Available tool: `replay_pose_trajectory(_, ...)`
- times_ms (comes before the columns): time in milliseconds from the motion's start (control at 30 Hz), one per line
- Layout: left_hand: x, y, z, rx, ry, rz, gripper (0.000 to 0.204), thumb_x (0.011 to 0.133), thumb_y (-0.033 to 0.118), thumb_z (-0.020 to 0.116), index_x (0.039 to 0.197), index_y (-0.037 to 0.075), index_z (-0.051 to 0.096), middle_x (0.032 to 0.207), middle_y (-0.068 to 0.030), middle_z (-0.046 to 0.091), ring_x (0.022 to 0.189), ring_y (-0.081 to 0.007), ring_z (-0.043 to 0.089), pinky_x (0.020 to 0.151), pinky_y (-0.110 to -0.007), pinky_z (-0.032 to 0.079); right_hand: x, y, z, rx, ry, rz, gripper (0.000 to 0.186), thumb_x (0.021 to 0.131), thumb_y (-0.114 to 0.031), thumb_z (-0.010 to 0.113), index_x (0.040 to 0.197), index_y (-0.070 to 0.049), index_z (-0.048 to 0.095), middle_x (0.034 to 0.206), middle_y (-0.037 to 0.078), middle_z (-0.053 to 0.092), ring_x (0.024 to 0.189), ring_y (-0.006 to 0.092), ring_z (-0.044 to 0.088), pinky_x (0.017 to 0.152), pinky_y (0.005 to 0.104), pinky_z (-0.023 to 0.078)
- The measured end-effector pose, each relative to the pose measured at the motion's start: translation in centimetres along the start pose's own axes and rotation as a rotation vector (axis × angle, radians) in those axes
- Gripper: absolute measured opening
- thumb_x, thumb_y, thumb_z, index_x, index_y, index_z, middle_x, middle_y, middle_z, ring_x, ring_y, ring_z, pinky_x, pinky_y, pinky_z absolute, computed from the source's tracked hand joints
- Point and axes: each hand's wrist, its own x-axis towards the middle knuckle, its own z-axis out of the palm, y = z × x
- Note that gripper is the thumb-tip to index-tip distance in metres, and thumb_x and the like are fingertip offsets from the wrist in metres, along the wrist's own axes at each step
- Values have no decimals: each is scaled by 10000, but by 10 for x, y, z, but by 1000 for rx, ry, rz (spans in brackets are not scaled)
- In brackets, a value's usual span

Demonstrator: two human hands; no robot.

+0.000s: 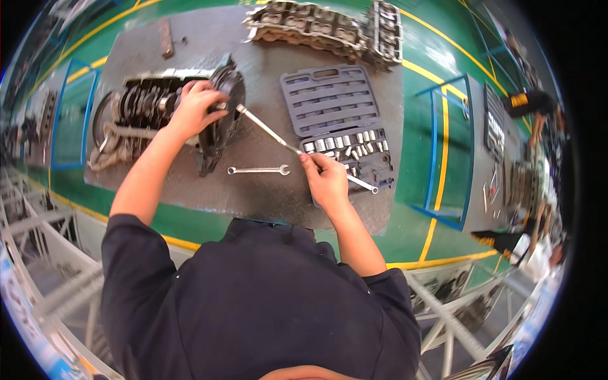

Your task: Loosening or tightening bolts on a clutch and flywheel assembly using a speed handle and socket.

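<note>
Left hand (192, 113) on the engine block (139, 104), left part of worktable (263, 201); fingers bent, partly closed beside the dark round plate (232, 85) at the block's end, cannot tell if anything is pinched in them. Right hand (327, 180) closed round the near end of a long steel tool (269, 131), whose head points up-left, near the left fingertips and the plate. Left hand and wrist hide part of the block. Right hand sits over the lower left of the socket case's tray (373, 166) and covers some of its contents; lid (330, 96) is folded back behind it, loose-looking shiny sockets (342, 142) in the tray. A ring end (373, 190) sticks out past the right hand at lower right, cannot tell if it's a separate wrench. Combination wrench (259, 170) lies flat on the table between block and case, below the long tool, untouched. Far edge: long metal casting (307, 28), with a second casting (384, 31) at its right end, both behind the case. Far left: flat bar (166, 38), small dark piece (184, 40) beside it. Right, across green floor: blue-framed bench (468, 152) with another tool case (493, 123), dark-sleeved co-worker (531, 101) past it.
</note>
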Motion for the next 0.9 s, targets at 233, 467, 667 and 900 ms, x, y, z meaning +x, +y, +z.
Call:
replay_pose_trajectory(233, -1, -8, -2, -33, -16, 5, 332, 773, 235, 793, 1065, 134, 671, 997, -50, 623, 1120, -243, 535, 1075, -460, 320, 20, -22, 25, -148, -62, 34, 276, 926, -282, 698, 927, -8, 730, 609, 99, 595, 539, 156, 513, 539, 310, 424)
replay_pose_trajectory(467, -2, -18, 2, -82, -20, 42, 376, 759, 209, 801, 1097, 141, 652, 1008, -42, 632, 1154, -250, 519, 1096, -480, 290, 27, -29, 21, -224, -69, -142, 295, 907, -325, 694, 834, -40, 708, 620, 152, 615, 526, 302, 594, 517, 384, 445)
replay_pose_trajectory(667, -4, 9, -8, 5, -9, 1, 422, 740, 198, 792, 1134, 150, 648, 1236, -51, 600, 1248, -254, 487, 1134, -515, 252, 44, -34, 9, -342, -55, -402, 236, 873, -282, 734, 790, -64, 697, 595, 130, 614, 512, 297, 606, 491, 380, 453)
replay_pose_trajectory(900, 17, 111, 58, -368, 41, 129, 463, 764, 140, 707, 1205, 70, 587, 1148, -119, 621, 1144, -283, 586, 1146, -483, 342, 60, -32, 8, -332, -35, -394, 270, 877, -285, 725, 731, -69, 657, 564, 104, 565, 481, 286, 561, 476, 382, 416)
